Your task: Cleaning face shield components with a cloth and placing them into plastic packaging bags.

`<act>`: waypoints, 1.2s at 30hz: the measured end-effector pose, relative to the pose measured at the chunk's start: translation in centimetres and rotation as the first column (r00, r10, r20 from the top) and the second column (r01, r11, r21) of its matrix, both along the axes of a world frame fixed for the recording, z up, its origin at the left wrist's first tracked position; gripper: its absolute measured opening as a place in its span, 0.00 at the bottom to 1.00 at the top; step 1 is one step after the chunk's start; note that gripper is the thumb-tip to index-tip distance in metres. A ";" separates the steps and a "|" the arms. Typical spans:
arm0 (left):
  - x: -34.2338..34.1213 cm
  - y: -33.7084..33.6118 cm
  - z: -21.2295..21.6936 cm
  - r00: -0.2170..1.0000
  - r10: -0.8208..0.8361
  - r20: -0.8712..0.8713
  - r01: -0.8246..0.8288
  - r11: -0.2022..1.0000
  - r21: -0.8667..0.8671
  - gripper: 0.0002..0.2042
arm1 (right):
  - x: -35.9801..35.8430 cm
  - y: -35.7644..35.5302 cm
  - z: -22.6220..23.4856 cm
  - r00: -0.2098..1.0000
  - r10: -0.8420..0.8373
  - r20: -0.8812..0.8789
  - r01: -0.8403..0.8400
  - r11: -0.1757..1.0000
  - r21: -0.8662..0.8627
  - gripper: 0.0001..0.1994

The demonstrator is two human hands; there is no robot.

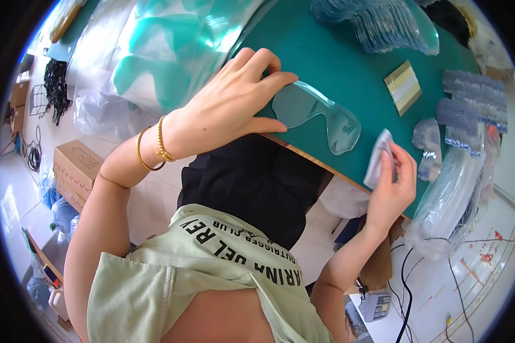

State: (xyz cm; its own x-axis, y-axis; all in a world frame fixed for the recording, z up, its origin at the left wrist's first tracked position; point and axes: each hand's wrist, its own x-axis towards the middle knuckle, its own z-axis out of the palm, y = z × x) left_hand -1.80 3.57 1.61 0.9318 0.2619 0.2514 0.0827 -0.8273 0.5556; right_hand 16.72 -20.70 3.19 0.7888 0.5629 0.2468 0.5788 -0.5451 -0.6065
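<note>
A clear one-piece goggle lens (pixel 342 128) with a nose notch is at the near edge of the green tabletop. My left hand (pixel 243 94) grips its left end, with the index finger on the upper edge and the thumb by the lower edge. I cannot tell whether the lens rests on the table or is slightly raised. To the right of the lens, my right hand (pixel 397 174) pinches a folded whitish cloth (pixel 376 160) between thumb and fingers, apart from the lens.
Stacked clear lenses (pixel 383 26) stand at the far side of the green table (pixel 349 74). A gold-coloured flat block (pixel 403 87) lies nearer. More lens stacks (pixel 469 108) and a plastic bag (pixel 452 194) are at right. Large plastic bags (pixel 154 57) cover the left; a carton (pixel 77 168) is below.
</note>
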 end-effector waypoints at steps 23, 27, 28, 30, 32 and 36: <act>0.1 -0.2 -1.1 0.995 0.104 -0.014 -0.105 0.982 -0.160 0.32 | -1.0 9.9 -2.5 0.771 0.574 0.277 -0.575 0.814 -0.086 0.07; 0.3 -0.3 -1.4 0.996 0.091 0.006 -0.089 0.980 -0.178 0.31 | 0.7 4.4 -3.0 0.850 0.425 0.310 -0.398 0.905 -0.151 0.07; 0.2 -0.3 -1.3 0.995 0.099 0.007 -0.096 0.979 -0.180 0.31 | 0.7 3.2 -3.2 0.838 0.447 0.313 -0.428 0.894 -0.131 0.08; 0.0 -0.3 -1.3 0.996 0.087 0.017 -0.084 0.984 -0.158 0.31 | 0.6 2.7 -3.3 0.825 0.469 0.317 -0.457 0.882 -0.114 0.08; 0.1 -0.3 -1.3 0.996 0.087 0.025 -0.082 0.983 -0.164 0.32 | -0.2 3.3 -3.0 0.786 0.541 0.299 -0.535 0.838 -0.111 0.09; 0.5 -0.2 -1.3 0.995 0.079 0.067 -0.072 0.992 -0.107 0.29 | -0.1 6.5 -3.0 0.811 0.472 0.345 -0.475 0.876 -0.081 0.07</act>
